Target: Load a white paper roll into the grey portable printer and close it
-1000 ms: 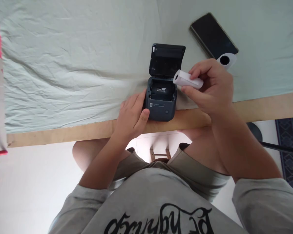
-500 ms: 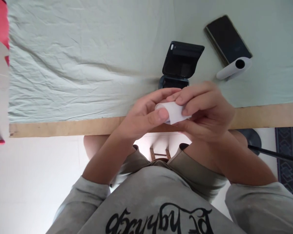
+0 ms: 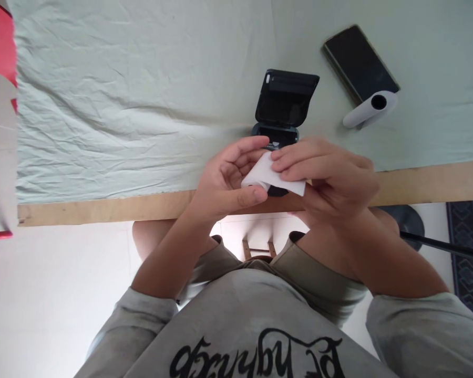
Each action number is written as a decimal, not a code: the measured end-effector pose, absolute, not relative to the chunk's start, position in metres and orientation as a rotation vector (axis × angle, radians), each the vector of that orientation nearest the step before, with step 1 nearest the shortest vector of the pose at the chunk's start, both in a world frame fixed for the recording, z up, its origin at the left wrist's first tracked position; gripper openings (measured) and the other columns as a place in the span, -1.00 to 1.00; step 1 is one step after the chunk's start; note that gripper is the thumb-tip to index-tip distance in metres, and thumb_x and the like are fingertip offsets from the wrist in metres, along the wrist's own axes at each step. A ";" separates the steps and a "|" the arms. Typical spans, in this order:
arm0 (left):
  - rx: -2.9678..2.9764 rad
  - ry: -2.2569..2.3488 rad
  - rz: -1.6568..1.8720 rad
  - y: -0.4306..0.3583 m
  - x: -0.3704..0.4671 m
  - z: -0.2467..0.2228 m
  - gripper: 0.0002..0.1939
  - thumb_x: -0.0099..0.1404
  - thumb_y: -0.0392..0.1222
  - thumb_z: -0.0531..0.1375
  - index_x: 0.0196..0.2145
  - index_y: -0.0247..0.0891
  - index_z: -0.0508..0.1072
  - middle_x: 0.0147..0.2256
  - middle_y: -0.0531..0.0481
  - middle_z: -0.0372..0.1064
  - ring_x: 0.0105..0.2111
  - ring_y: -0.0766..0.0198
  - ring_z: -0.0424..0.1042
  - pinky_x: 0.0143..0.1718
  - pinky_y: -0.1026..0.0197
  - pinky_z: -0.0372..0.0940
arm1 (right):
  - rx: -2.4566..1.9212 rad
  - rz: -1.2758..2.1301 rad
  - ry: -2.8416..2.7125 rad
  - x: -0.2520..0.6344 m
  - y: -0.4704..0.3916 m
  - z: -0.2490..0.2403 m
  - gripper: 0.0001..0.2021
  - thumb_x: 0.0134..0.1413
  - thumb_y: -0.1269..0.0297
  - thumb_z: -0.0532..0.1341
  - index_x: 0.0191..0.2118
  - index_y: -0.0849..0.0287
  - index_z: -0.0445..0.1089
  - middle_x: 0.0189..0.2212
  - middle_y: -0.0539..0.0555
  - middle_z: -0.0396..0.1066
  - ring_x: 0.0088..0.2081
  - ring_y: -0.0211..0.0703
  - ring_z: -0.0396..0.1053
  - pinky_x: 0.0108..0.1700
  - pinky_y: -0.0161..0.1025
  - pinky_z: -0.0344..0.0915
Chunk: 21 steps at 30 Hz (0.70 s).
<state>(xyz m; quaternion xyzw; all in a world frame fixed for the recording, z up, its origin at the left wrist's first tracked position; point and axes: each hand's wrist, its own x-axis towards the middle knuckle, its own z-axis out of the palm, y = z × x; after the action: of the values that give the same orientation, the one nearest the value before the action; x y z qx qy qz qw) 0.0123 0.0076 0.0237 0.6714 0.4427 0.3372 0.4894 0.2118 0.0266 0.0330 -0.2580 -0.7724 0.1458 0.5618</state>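
Observation:
A small white paper roll (image 3: 260, 170) is between my two hands above the table's near edge. My left hand (image 3: 230, 178) grips the roll's left end, its thumb against the near side and its fingers curved behind. The loose flap of paper is pinched by my right hand (image 3: 327, 170), whose fingers lie over its top. Just beyond and partly under my hands stands a black device (image 3: 287, 100) with its lid raised; the hands cover part of its body.
At the right, a dark phone-like slab (image 3: 360, 63) lies on the pale green cloth (image 3: 142, 94), with a white rounded object (image 3: 370, 109) at its near corner. A wooden edge (image 3: 102, 209) runs along the table's front. My legs are below it.
A flap of paper now stretches from the roll toward my right hand, which has shifted slightly left. More of the black device's body shows. The whole view has shifted slightly.

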 end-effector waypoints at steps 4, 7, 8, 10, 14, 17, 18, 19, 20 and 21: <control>1.659 1.110 0.793 0.007 0.013 0.027 0.05 0.25 0.75 -0.07 0.41 -0.01 0.21 0.21 -0.16 0.49 0.16 -0.06 0.58 -0.02 -0.07 0.61 | -0.613 0.351 -1.807 0.217 0.025 0.035 -0.86 0.22 0.40 0.25 -0.26 -0.05 0.45 -0.33 -0.08 0.65 -0.26 -0.10 0.66 -0.25 -0.09 0.64; 1.576 1.035 0.920 0.010 0.016 0.023 0.00 0.21 0.73 0.05 0.32 -0.01 0.33 0.16 -0.14 0.53 0.17 -0.09 0.57 0.00 -0.09 0.61 | -0.627 0.335 -1.798 0.222 0.025 0.036 -0.88 0.22 0.37 0.27 -0.27 -0.07 0.45 -0.31 -0.06 0.66 -0.22 -0.05 0.67 -0.22 -0.04 0.65; 1.521 0.998 0.970 0.011 0.017 0.021 -0.06 0.21 0.70 0.12 0.27 -0.01 0.38 0.13 -0.11 0.55 0.16 -0.09 0.58 0.01 -0.09 0.61 | -0.610 0.307 -1.802 0.223 0.026 0.035 -0.88 0.21 0.37 0.28 -0.28 -0.06 0.45 -0.29 -0.06 0.66 -0.21 -0.05 0.67 -0.22 -0.05 0.66; 1.415 0.879 1.063 0.013 0.019 0.016 -0.15 0.19 0.61 0.27 0.20 -0.01 0.45 0.07 -0.06 0.59 0.09 -0.08 0.62 0.00 -0.07 0.62 | -0.543 0.252 -1.836 0.224 0.026 0.034 -0.89 0.17 0.39 0.33 -0.28 -0.02 0.45 -0.23 -0.02 0.68 -0.16 -0.06 0.67 -0.20 -0.11 0.65; 1.255 0.759 1.131 0.014 0.024 0.011 -0.29 0.20 0.45 0.40 0.15 0.00 0.51 0.06 -0.01 0.60 0.11 -0.06 0.61 0.04 -0.03 0.60 | -0.508 0.177 -1.865 0.216 0.025 0.028 -0.89 0.22 0.40 0.31 -0.29 0.03 0.42 -0.09 0.00 0.67 -0.05 -0.11 0.65 -0.10 -0.18 0.61; 1.204 0.767 1.104 0.012 0.027 0.012 -0.25 0.17 0.48 0.40 0.15 0.02 0.51 0.07 0.00 0.60 0.11 -0.08 0.61 0.02 -0.04 0.60 | -0.534 0.147 -1.851 0.210 0.021 0.024 -0.89 0.34 0.33 0.24 -0.27 0.01 0.41 -0.06 -0.08 0.66 0.02 -0.16 0.63 0.00 -0.19 0.58; 1.191 0.761 1.089 0.011 0.027 0.013 -0.24 0.16 0.50 0.39 0.15 0.02 0.51 0.07 0.00 0.60 0.09 -0.08 0.62 0.00 -0.04 0.61 | -0.531 0.137 -1.853 0.210 0.019 0.023 -0.88 0.38 0.30 0.22 -0.26 0.01 0.42 -0.06 -0.07 0.65 0.03 -0.16 0.63 0.01 -0.18 0.57; 1.175 0.754 1.075 0.011 0.028 0.014 -0.22 0.14 0.52 0.39 0.15 0.01 0.51 0.05 0.00 0.60 0.06 -0.07 0.63 -0.02 -0.05 0.62 | -0.531 0.125 -1.855 0.210 0.018 0.024 -0.87 0.41 0.28 0.19 -0.24 0.01 0.42 -0.06 -0.07 0.65 0.04 -0.16 0.63 0.01 -0.18 0.57; 1.155 0.748 1.058 0.011 0.028 0.015 -0.20 0.13 0.54 0.38 0.15 0.00 0.50 0.04 -0.01 0.61 0.02 -0.06 0.65 -0.04 -0.05 0.62 | -0.548 0.123 -1.865 0.212 0.017 0.025 -0.85 0.44 0.25 0.16 -0.23 0.00 0.43 -0.07 -0.07 0.64 0.03 -0.17 0.63 0.01 -0.17 0.56; 1.131 0.745 1.043 0.010 0.028 0.015 -0.18 0.11 0.55 0.38 0.15 0.00 0.50 0.03 -0.01 0.61 0.00 -0.06 0.65 -0.05 -0.06 0.62 | -0.572 0.127 -1.889 0.214 0.016 0.026 -0.83 0.47 0.23 0.13 -0.21 -0.02 0.42 -0.08 -0.09 0.64 0.03 -0.17 0.63 0.00 -0.16 0.55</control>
<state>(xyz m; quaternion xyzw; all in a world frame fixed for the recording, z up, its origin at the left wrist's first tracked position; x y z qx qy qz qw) 0.0282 0.0101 0.0154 0.4990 0.3287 0.4602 0.6567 0.2140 0.0159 0.0259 -0.2416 -0.7978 0.0536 0.5498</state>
